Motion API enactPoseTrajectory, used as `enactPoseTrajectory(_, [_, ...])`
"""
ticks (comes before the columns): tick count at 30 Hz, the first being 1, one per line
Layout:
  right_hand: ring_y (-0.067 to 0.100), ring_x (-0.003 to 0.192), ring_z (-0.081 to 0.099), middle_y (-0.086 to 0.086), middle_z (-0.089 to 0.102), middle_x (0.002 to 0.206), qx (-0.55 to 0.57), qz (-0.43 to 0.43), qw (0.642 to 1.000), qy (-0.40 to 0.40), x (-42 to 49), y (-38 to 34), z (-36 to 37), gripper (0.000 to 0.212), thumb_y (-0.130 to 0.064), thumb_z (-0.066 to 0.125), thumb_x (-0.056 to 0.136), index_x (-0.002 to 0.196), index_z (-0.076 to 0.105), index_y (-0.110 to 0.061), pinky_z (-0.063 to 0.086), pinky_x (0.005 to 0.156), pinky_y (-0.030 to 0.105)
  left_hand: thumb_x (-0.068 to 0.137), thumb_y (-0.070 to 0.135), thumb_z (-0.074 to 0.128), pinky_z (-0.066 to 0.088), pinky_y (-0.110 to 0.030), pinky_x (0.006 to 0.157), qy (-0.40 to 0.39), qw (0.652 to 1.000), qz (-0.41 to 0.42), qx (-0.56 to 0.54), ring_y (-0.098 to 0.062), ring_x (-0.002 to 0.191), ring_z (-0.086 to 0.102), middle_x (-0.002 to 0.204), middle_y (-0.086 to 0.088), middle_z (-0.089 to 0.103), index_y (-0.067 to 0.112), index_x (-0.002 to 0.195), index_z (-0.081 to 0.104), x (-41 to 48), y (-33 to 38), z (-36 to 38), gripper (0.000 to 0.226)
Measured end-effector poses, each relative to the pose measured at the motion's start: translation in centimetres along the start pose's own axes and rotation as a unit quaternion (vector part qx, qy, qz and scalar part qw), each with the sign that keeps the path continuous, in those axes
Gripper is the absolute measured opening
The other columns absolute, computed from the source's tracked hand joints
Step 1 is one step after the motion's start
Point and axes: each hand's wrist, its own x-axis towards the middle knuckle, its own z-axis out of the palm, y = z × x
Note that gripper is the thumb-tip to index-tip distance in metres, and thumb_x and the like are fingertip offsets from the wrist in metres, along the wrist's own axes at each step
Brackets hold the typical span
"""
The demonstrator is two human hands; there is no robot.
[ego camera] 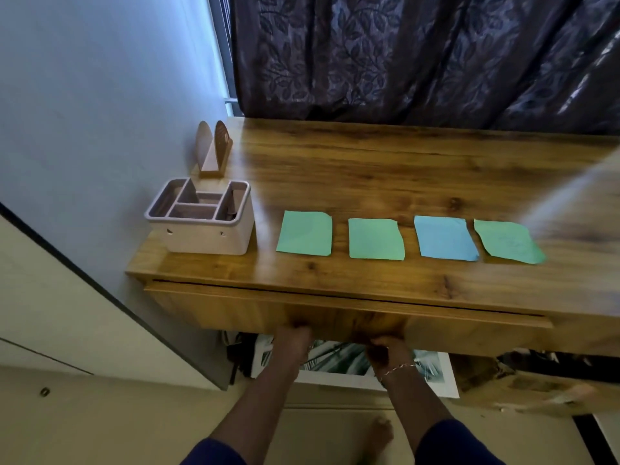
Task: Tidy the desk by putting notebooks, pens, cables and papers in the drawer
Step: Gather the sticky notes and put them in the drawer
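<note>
Several paper sheets lie in a row on the wooden desk (385,162): a green sheet (304,233) at the left, a second green sheet (375,238), a blue sheet (444,238) and a green sheet (508,241) at the right. Below the desktop runs the drawer front (235,307), nearly flush with the desk. My left hand (295,337) and my right hand (382,347) both curl under the drawer's lower edge, fingers hidden beneath it. A thin bracelet circles my right wrist.
A pale compartmented organiser box (208,236) stands at the desk's left end, with a small wooden letter holder (214,152) behind it. A dark patterned curtain (419,55) hangs behind the desk. Framed pictures (432,367) and clutter lie on the floor under it.
</note>
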Motion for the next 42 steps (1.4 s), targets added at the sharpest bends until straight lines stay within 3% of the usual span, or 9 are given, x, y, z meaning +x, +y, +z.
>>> enactPoseTrajectory(2, [0.019, 0.058, 0.045, 0.009, 0.05, 0.06, -0.123, 0.017, 0.992, -0.014, -1.0, -0.3, -0.5, 0.019, 0.006, 0.045, 0.088, 0.073, 0.05, -0.005, 0.044, 0.035, 0.02, 0.09, 0.012, 0.051, 0.037, -0.026, 0.051, 0.014, 0.961, 0.194, 0.196, -0.018, 0.051, 0.05, 0.059, -0.006, 0.057, 0.01, 0.065, 0.057, -1.4, -0.6, -0.2, 0.025])
enactPoseTrajectory(4, [0.015, 0.05, 0.039, 0.004, 0.045, 0.051, -0.27, 0.001, 0.959, -0.081, -3.0, -1.2, -0.6, 0.021, 0.002, 0.047, 0.09, 0.072, 0.051, -0.008, 0.035, 0.039, 0.019, 0.091, 0.023, 0.048, 0.035, -0.014, 0.05, 0.083, 0.836, 0.432, 0.328, -0.009, 0.054, 0.051, 0.064, 0.001, 0.06, 0.012, 0.074, 0.065, -3.3, -1.2, -0.4, 0.026])
enactPoseTrajectory(6, [0.014, 0.059, 0.049, 0.001, 0.052, 0.062, -0.456, -0.093, 0.874, -0.137, -5.6, -2.3, -0.5, 0.014, -0.003, 0.053, 0.089, 0.079, 0.06, -0.011, 0.037, 0.052, 0.02, 0.088, 0.027, 0.047, 0.037, -0.012, 0.062, 0.151, 0.718, 0.578, 0.357, -0.007, 0.068, 0.053, 0.072, 0.005, 0.062, 0.016, 0.079, 0.066, -4.4, -1.0, -0.7, 0.024])
enactPoseTrajectory(11, [0.009, 0.092, 0.056, -0.005, 0.062, 0.097, -0.606, -0.421, 0.662, -0.131, -10.7, -4.0, 1.3, 0.013, -0.015, 0.056, 0.089, 0.097, 0.064, -0.022, 0.044, 0.077, 0.016, 0.084, 0.034, 0.039, 0.049, -0.043, 0.085, 0.133, 0.711, 0.537, 0.434, -0.02, 0.088, 0.065, 0.089, 0.002, 0.069, 0.017, 0.095, 0.068, -4.5, 0.9, -1.5, 0.035])
enactPoseTrajectory(14, [0.013, 0.108, 0.052, -0.002, 0.06, 0.114, -0.671, -0.468, 0.566, -0.106, -10.5, -4.0, 2.3, 0.024, -0.018, 0.053, 0.092, 0.114, 0.061, -0.017, 0.041, 0.092, 0.024, 0.087, 0.029, 0.041, 0.047, -0.043, 0.09, 0.116, 0.706, 0.524, 0.462, -0.021, 0.086, 0.066, 0.089, -0.001, 0.07, 0.015, 0.095, 0.068, -4.8, 1.3, -1.7, 0.032])
enactPoseTrajectory(18, [0.018, 0.096, 0.057, 0.002, 0.064, 0.099, -0.66, -0.448, 0.595, -0.097, -10.7, -3.4, 2.2, 0.011, -0.018, 0.052, 0.092, 0.097, 0.061, -0.016, 0.039, 0.077, 0.024, 0.096, 0.022, 0.043, 0.031, -0.029, 0.099, 0.079, 0.723, 0.509, 0.46, -0.017, 0.105, 0.056, 0.11, 0.001, 0.065, 0.018, 0.114, 0.063, -5.5, 1.7, -2.4, 0.027])
enactPoseTrajectory(23, [0.01, 0.086, 0.052, -0.005, 0.06, 0.092, -0.671, -0.437, 0.592, -0.087, -11.6, -2.6, 1.4, 0.006, -0.023, 0.055, 0.09, 0.088, 0.05, -0.025, 0.036, 0.067, 0.02, 0.094, 0.027, 0.047, 0.041, -0.026, 0.088, 0.059, 0.764, 0.466, 0.442, -0.012, 0.096, 0.058, 0.104, 0.005, 0.068, 0.023, 0.109, 0.067, -6.8, 1.5, -3.1, 0.025])
enactPoseTrajectory(28, [0.017, 0.091, 0.06, 0.001, 0.066, 0.097, -0.697, -0.391, 0.594, -0.092, -12.4, -1.8, 0.2, 0.009, -0.028, 0.054, 0.091, 0.093, 0.058, -0.021, 0.044, 0.076, 0.028, 0.092, 0.025, 0.052, 0.046, -0.032, 0.087, 0.019, 0.813, 0.422, 0.401, -0.014, 0.09, 0.062, 0.095, 0.005, 0.07, 0.022, 0.095, 0.07, -8.1, -0.3, -3.9, 0.018])
enactPoseTrajectory(42, [0.014, 0.089, 0.058, 0.0, 0.064, 0.102, -0.707, -0.399, 0.574, -0.106, -16.9, 2.9, -5.7, 0.013, -0.028, 0.055, 0.091, 0.099, 0.06, -0.019, 0.042, 0.073, 0.024, 0.097, 0.029, 0.041, 0.029, -0.027, 0.084, 0.046, 0.785, 0.395, 0.475, -0.018, 0.1, 0.055, 0.109, 0.001, 0.065, 0.02, 0.11, 0.065, -14.8, -6.4, -5.4, 0.028])
